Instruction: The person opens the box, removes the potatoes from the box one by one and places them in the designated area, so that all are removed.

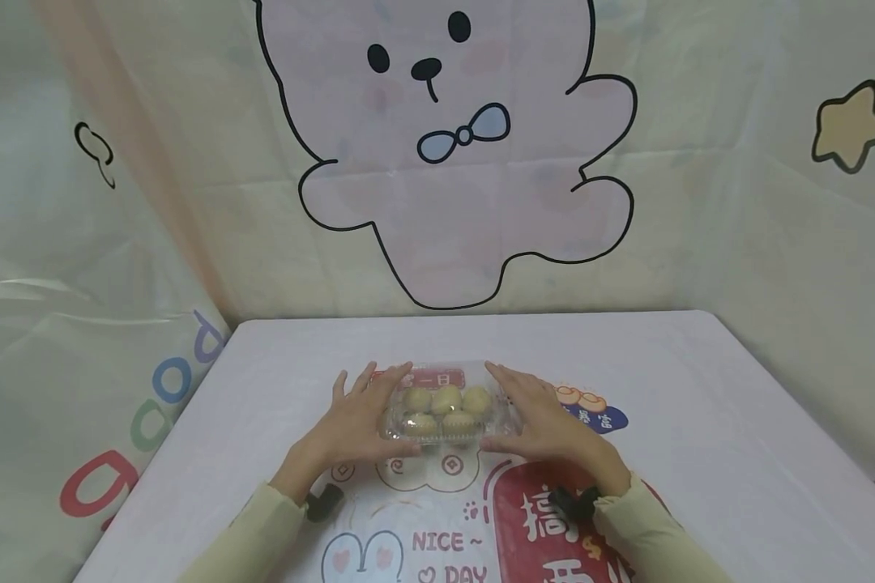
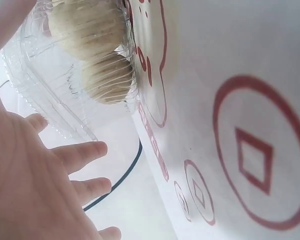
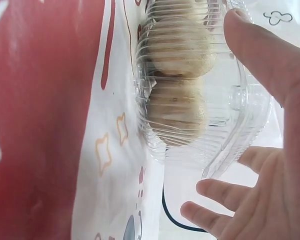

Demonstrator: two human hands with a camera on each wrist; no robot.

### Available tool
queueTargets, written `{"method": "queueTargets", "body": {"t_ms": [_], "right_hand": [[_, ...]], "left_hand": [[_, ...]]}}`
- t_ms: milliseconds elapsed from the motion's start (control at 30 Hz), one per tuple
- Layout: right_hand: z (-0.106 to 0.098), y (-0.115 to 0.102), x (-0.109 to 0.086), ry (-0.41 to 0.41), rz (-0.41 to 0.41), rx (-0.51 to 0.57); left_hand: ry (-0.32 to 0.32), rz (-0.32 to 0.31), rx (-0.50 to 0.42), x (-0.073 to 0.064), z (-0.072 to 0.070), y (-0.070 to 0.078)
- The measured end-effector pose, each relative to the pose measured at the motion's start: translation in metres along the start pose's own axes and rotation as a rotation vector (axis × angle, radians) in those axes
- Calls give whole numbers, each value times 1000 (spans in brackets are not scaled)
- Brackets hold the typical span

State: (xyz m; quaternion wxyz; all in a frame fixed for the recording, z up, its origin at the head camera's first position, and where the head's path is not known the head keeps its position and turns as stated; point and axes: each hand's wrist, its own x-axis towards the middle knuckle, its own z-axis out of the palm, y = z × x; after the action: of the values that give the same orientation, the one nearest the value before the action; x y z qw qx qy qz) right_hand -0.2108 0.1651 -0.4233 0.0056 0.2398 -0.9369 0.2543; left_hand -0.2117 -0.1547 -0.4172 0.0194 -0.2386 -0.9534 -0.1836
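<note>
A clear plastic clamshell box (image 1: 509, 419) sits on the table, holding several round, pale yellow balls (image 1: 446, 398) in rows; what they are made of I cannot tell. At the box's left side is my left hand (image 1: 357, 417), thumb along the front and fingers spread toward the back. My right hand (image 1: 547, 417) mirrors it on the right, its thumb (image 3: 250, 35) by the lid edge in the right wrist view. The left wrist view shows the ribbed box wall (image 2: 65, 112) beside spread fingers. Whether either hand bears on the box is unclear.
A white table (image 1: 714, 405) carries a printed mat with red lettering (image 1: 448, 541) and a red patch (image 1: 525, 486). Behind it hangs a curtain (image 1: 437, 202) with a large cartoon animal. A dark cord (image 2: 125, 175) runs beyond the box.
</note>
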Motion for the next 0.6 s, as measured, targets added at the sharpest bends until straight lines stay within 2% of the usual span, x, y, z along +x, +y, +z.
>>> {"method": "queueTargets", "body": {"t_ms": [200, 467, 600], "right_hand": [[1, 3, 6, 20, -14, 2], [4, 10, 13, 50, -60, 27], [7, 13, 16, 48, -52, 47]], "left_hand": [[-7, -26, -14, 6, 3, -3], [19, -23, -18, 12, 5, -7], [31, -28, -18, 15, 8, -9]]}}
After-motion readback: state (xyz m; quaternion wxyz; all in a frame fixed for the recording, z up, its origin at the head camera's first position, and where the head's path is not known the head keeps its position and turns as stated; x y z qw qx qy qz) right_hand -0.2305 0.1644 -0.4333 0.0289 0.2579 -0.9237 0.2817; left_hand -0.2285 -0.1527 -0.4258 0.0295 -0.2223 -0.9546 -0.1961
